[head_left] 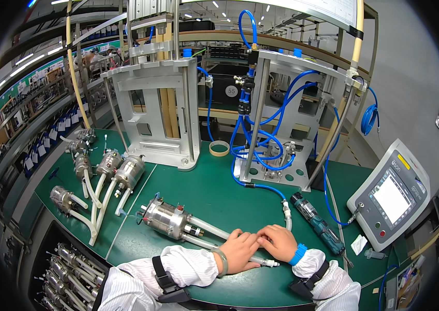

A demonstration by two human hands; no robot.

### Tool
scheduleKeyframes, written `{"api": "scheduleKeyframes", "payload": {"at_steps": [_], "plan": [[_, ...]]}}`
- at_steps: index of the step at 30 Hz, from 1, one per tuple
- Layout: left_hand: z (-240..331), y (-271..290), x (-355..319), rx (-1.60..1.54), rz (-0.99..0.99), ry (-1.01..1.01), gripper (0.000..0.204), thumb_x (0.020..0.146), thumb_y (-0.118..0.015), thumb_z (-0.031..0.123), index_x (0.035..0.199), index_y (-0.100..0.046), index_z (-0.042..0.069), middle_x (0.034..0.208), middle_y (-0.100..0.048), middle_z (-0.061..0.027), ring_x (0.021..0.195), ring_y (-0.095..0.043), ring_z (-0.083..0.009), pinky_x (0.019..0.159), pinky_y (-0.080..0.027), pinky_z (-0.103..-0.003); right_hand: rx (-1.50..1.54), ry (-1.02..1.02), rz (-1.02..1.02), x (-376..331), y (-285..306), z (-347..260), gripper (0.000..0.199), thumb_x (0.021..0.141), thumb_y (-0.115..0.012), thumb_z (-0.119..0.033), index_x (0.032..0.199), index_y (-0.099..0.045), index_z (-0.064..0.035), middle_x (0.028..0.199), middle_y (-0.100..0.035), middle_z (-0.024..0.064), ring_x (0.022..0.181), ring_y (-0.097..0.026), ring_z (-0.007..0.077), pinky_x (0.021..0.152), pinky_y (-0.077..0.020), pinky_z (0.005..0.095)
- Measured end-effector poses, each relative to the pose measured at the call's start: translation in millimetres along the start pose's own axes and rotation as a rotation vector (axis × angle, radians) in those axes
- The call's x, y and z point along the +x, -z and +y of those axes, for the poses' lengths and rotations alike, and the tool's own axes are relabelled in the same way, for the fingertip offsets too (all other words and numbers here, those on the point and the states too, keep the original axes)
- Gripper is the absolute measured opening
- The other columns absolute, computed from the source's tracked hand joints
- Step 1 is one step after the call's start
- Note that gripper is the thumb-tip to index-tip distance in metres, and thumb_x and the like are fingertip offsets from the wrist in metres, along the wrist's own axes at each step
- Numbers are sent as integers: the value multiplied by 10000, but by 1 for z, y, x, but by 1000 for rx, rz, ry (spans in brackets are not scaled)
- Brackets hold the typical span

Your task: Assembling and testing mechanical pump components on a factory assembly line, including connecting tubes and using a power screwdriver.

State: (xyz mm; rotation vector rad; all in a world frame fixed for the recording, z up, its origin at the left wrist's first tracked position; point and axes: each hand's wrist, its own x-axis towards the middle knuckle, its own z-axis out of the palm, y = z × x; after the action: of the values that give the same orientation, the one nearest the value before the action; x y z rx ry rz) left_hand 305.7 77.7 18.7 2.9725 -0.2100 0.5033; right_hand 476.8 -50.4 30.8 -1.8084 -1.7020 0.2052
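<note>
A steel cylindrical canister [165, 218] lies on its side on the green table in front of me. Two pale flexible hoses [208, 225] run from it toward my hands. My left hand [240, 252] is closed over the hoses, its fingers curled around the upper one. The lower hose passes beneath that hand and ends in a white connector [268, 263]. My right hand [278, 243] is closed, its fingertips meeting those of the left. Whatever it pinches is hidden. Just beyond it, a white fitting [287, 209] hangs on a blue air line.
More canisters with hoses [128, 172] lie at left; others fill a bin [69, 269] below. Metal press frames [157, 111] stand at the back, near a tape roll [219, 149]. A teal power screwdriver [317, 223] and a tester with a screen [391, 192] are at right.
</note>
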Motion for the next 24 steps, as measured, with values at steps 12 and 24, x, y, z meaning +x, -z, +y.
{"api": "scheduleKeyframes", "payload": {"at_steps": [12, 24], "plan": [[1, 1, 0, 11, 29, -11, 687, 844, -686, 527, 1249, -534, -7, 1124, -550, -121, 1055, -544, -275, 968, -374, -445, 3, -12, -7, 0, 0, 1, 235, 921, -654, -304, 963, -689, -75, 794, -664, 57, 794, -616, 272, 721, -485, 399], [0, -1, 0, 16, 32, -16, 688, 851, -674, 534, 1246, -534, -12, 1123, -548, -126, 1048, -541, -279, 971, -376, -450, 10, -17, -6, 0, 0, 1, 231, 917, -663, -296, 967, -689, -72, 793, -664, 59, 792, -617, 267, 721, -489, 392]]}}
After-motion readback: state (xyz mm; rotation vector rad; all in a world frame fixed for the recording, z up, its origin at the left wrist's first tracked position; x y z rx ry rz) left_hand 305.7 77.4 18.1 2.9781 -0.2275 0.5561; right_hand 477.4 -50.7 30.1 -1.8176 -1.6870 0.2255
